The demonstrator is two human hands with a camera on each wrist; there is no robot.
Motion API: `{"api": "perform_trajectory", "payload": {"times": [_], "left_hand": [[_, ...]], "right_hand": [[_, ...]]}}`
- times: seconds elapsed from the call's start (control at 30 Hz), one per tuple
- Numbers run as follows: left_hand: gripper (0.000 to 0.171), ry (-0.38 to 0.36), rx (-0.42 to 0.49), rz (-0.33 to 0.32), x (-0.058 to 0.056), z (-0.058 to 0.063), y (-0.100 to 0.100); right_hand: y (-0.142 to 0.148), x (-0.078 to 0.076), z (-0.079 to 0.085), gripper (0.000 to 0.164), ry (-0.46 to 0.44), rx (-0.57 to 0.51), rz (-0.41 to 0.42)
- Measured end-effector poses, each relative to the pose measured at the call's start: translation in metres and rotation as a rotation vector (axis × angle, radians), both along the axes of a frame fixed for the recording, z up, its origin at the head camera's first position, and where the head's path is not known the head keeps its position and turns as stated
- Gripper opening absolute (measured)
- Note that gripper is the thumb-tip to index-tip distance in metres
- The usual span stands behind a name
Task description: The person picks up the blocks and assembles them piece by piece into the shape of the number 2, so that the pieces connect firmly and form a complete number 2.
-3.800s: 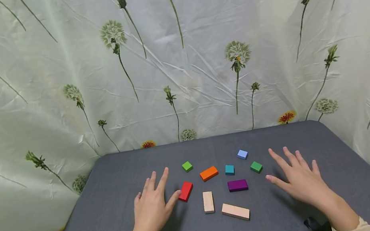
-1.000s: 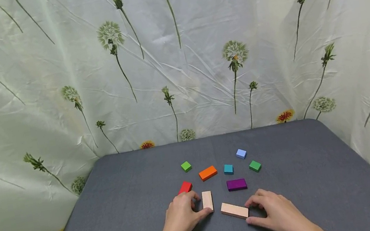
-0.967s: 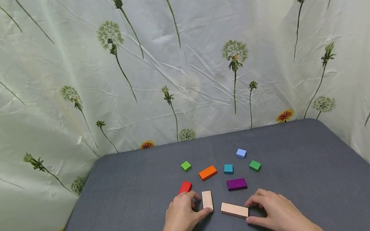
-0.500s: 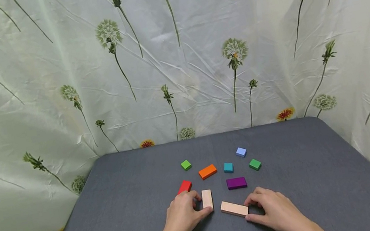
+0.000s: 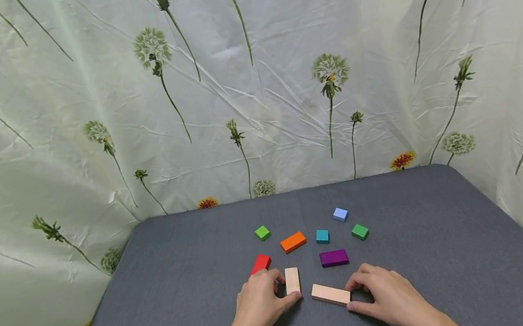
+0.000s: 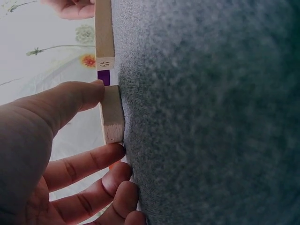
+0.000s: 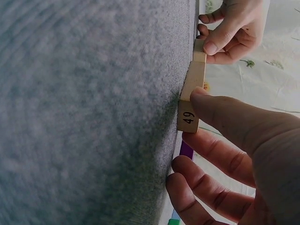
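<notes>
Two plain wooden blocks lie on the grey table, a shorter one and a longer one. My left hand pinches the shorter block between thumb and index finger, its other fingers curled beside it; the left wrist view shows the thumb on one end of this wooden block and the index finger at the other. The right hand has thumb and index finger at the right end of the longer block, which bears the number 49 in the right wrist view. Both blocks rest on the table.
Behind the hands lie a red block, partly hidden by the left hand, an orange block, a purple block, and small light green, teal, light blue and green blocks. A flower-patterned curtain hangs behind.
Several seconds ago both hands were spread above the table at either side; they have since come inward and down onto the wooden blocks. Over the last second they have stayed almost still.
</notes>
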State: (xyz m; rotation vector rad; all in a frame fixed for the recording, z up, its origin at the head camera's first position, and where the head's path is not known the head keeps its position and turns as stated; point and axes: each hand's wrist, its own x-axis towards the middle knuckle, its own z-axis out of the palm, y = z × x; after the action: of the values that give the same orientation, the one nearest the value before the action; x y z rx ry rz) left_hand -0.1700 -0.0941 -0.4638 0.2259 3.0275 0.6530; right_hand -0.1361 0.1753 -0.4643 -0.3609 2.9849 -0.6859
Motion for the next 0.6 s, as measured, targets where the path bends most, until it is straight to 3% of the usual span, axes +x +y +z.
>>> {"api": "perform_trajectory", "payload": {"times": [0.6], "left_hand": [[0.032, 0.0, -0.03, -0.003, -0.0042, 0.0008, -0.0011]], "right_hand": [[-0.0011, -0.0003, 0.0006, 0.024, -0.013, 0.005, -0.015]]}}
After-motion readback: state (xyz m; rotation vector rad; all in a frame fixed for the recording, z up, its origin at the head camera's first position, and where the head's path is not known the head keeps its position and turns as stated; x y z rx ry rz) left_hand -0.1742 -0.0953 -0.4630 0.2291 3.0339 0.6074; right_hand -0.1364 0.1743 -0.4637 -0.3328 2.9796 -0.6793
